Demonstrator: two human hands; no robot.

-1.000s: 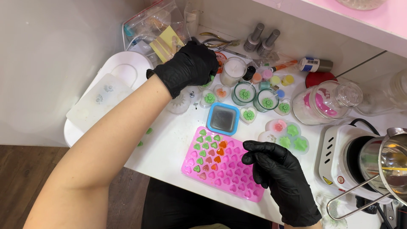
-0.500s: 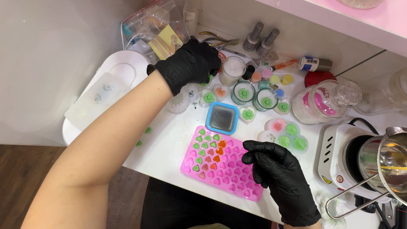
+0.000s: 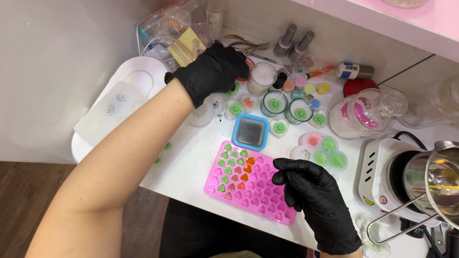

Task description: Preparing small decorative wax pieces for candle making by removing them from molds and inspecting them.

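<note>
- The pink heart mould [image 3: 248, 188] lies flat on the white table [image 3: 191, 157], near its front edge. It is a tray of many small heart-shaped pockets; a cluster at its far-left corner is filled green and orange, and the rest look empty.
- It looks like soft silicone: light, floppy and likely to sag or twist if lifted by one corner. Any fill that is not yet set could spill. My judgement is that it is best taken by two opposite long edges, or slid while kept flat.
- The right hand [image 3: 313, 203], in a black glove, rests on the mould's right end with fingers curled down onto the pockets. Whether they pinch anything I cannot tell.
- Just beyond the mould's far edge sits a blue square mould [image 3: 250, 132] with a grey fill.
- Further beyond, and left of that blue square, the left hand [image 3: 213, 71], also gloved, reaches among the small cups with green flower pieces [image 3: 275, 103]. Its fingers are bent and closed together; what they grip is hidden.
- A white candle jar [image 3: 262, 79] stands just right of that hand.
- Well right of the mould are a glass jar [image 3: 366, 114] and a white hot plate [image 3: 387, 174] with a metal pot [image 3: 437, 184].
</note>
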